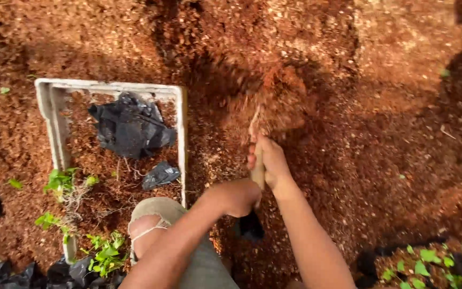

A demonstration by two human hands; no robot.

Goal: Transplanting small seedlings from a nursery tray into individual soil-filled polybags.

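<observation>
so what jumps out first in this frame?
Both hands, left hand and right hand, grip a wooden tool handle at centre, its far end blurred in the reddish-brown soil. Left of them lies a white crate holding crumpled black plastic bags, with green seedlings at its near edge.

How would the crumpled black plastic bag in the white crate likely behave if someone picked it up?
The black plastic bag looks crumpled and thin, so it would probably flop and feel light. It lies on loose soil in the white crate, so crumbs may well fall off.

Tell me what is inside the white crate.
Inside the white crate lie loose reddish-brown soil, a crumpled black plastic bag and a smaller black scrap. The soil and the bags cover the crate's bottom.
</observation>
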